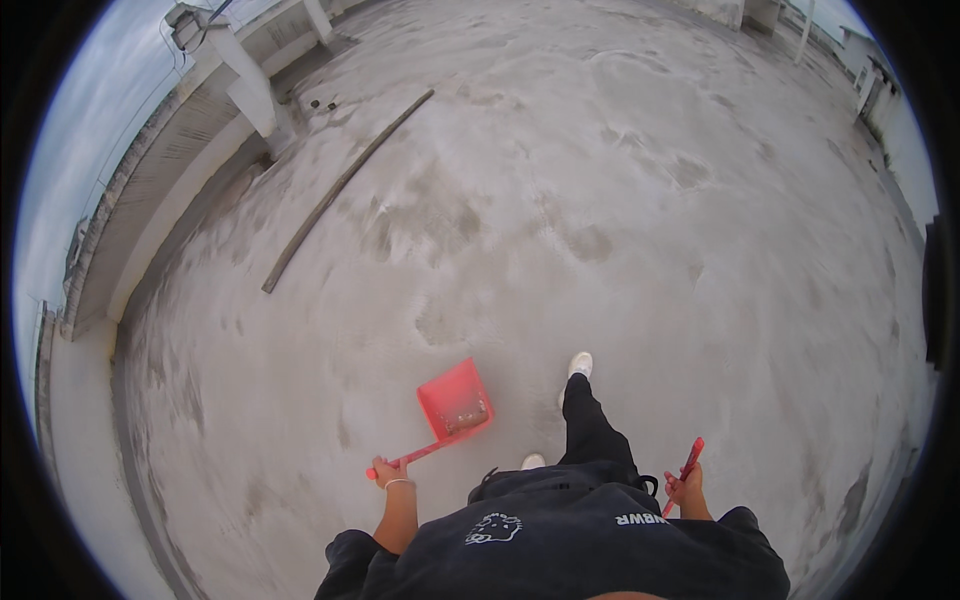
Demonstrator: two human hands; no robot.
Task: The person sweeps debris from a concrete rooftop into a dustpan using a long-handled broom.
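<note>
My left hand [390,472] grips the red handle of a long-handled plastic dustpan [455,401] near its top end. The pan hangs or rests to the front left of my feet, and some brownish debris [466,421] lies in its lower part. On the other side, my right hand [682,486] is closed around a red stick handle [692,456]. That handle slants down behind my dark shirt, so its lower end is hidden. A white bracelet [400,483] circles my left wrist.
Stained concrete floor [525,277] spreads around my white shoes [580,364]. A long wooden pole [349,184] lies on it, ahead to the left. A low parapet wall [165,202] with a concrete post [244,82] borders the left side. Another wall [896,139] runs along the far right.
</note>
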